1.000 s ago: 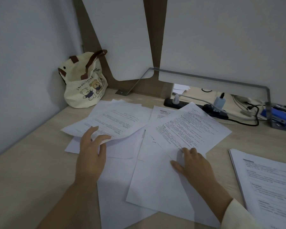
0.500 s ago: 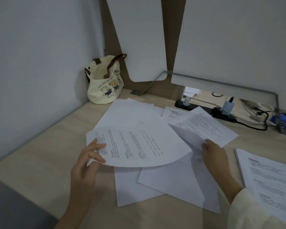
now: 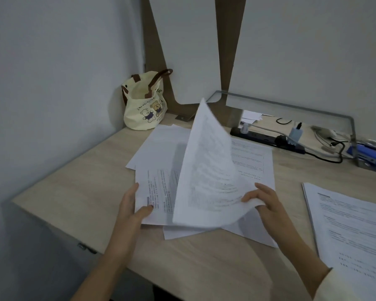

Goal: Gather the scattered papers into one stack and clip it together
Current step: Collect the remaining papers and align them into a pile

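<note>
left hand [image 3: 132, 211] grips the left edge of a flat printed white sheet [image 3: 159, 192], thumb on top near its lower corner, fingers along the edge. right hand [image 3: 267, 205] pinches the lower right corner of a curled printed white page [image 3: 206, 170], which is lifted off the pile & stands nearly upright w/ its top corner high toward the back wall; its text is blurred. hands are apart, one each side of the pile. under & behind both lie more loose white papers [image 3: 161, 144], overlapping at odd angles in the middle of the light wood-grain counter [image 3: 74, 181], incl. a printed page w/ lines of text [image 3: 252, 157] at the right of the pile & blank-looking ones poking out at the near edge. a separate neat stack of printed pages [image 3: 352, 224] lies well apart at the right edge of view. cream fabric tote bag w/ brown handles & bear print [image 3: 143, 109] sits in the back left corner vs. the wall. black power strip [image 3: 267, 139] w/ plugs & cables lies at the back under a clear shelf riser [image 3: 291, 105]; a blue object [image 3: 367, 155] at far right, can't tell what.
</note>
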`<state>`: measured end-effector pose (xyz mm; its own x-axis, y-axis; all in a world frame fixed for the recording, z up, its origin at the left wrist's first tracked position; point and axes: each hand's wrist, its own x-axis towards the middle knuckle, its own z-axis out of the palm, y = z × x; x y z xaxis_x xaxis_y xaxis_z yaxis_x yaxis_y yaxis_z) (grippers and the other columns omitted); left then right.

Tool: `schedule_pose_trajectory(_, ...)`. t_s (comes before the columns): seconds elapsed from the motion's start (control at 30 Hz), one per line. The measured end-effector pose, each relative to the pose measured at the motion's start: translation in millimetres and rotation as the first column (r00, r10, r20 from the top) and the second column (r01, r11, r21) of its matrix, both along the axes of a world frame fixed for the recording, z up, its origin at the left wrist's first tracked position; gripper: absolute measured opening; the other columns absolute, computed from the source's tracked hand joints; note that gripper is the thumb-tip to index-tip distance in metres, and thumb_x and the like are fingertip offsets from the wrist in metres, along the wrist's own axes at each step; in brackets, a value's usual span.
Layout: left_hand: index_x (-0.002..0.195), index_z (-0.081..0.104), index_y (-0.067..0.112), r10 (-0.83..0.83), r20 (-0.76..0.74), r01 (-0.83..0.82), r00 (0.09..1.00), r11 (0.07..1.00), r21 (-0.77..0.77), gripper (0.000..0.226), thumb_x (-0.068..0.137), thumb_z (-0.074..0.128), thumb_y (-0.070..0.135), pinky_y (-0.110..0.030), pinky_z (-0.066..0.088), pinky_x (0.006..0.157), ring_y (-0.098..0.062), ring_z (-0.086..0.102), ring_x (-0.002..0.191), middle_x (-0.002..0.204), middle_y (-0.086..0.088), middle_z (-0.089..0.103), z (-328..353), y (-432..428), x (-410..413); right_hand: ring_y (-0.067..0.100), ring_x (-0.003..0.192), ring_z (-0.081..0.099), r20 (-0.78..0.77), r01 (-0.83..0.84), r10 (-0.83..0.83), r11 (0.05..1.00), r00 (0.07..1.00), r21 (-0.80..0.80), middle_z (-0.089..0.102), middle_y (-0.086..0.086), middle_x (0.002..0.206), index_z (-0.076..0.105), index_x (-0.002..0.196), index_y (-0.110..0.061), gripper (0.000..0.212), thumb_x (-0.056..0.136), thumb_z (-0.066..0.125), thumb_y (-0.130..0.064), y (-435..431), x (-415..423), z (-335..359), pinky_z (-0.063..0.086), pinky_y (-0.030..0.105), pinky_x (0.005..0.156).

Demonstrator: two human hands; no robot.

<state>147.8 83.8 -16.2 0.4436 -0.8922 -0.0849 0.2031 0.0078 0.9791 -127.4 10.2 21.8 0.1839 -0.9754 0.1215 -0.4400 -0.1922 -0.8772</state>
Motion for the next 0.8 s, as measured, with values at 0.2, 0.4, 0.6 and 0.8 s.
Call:
schedule_pose_trajectory(0.2,0.138,0.039,0.019,-0.084,-0.097,0.099,0.992,0.982,0.163,0.057,0.088,0.043,-0.009,-0.024,0.045,0.078,-0.014,0.056,0.103,0.126,-0.001,0.055,-1.6,2.1,8.7,0.032,0.098,0.062,0.355,0.076,-0.201,0.939,0.913,0.336,0.065,0.017,0.104,0.068,0.084,0.000,0.033,0.091,0.036,0.008,3.8,-13.0,-7.9,0.058,0.022,0.072)
schedule_pose_trajectory(0.4,0.135,0.043,0.021,-0.111,-0.030,0.115,0.993,0.973,0.201,0.059,0.085,0.042,-0.011,-0.023,0.044,0.076,-0.011,0.056,0.103,0.127,0.000,0.055,-0.8,3.1,27.4,0.036,0.099,0.063,0.540,-0.093,-0.343,0.775,0.769,0.625,0.065,0.019,0.099,0.062,0.101,0.003,0.038,0.083,0.050,-0.029,-4.5,-33.4,-6.3,0.052,0.050,0.084)
schedule_pose_trajectory(0.6,0.122,0.052,0.025,-0.168,0.009,0.160,0.986,0.954,0.253,0.055,0.082,0.042,-0.012,-0.031,0.048,0.081,-0.018,0.059,0.102,0.116,0.001,0.061,2.6,-8.4,48.1,0.033,0.098,0.066,0.313,-0.061,-0.142,0.826,0.939,0.560,0.068,0.018,0.109,0.066,0.101,0.000,0.057,0.055,0.081,-0.029,-16.0,-31.8,2.6,0.059,0.039,0.073)
schedule_pose_trajectory(0.8,0.122,0.052,0.021,-0.213,0.017,0.200,0.977,0.936,0.289,0.054,0.081,0.043,-0.013,-0.030,0.048,0.077,-0.015,0.059,0.097,0.110,0.005,0.060,3.7,-17.9,57.5,0.028,0.100,0.061,-0.034,0.044,-0.030,0.825,0.999,0.563,0.061,0.013,0.115,0.049,0.124,-0.014,0.043,0.084,0.065,-0.015,-24.4,-13.0,7.3,0.050,0.033,0.077)
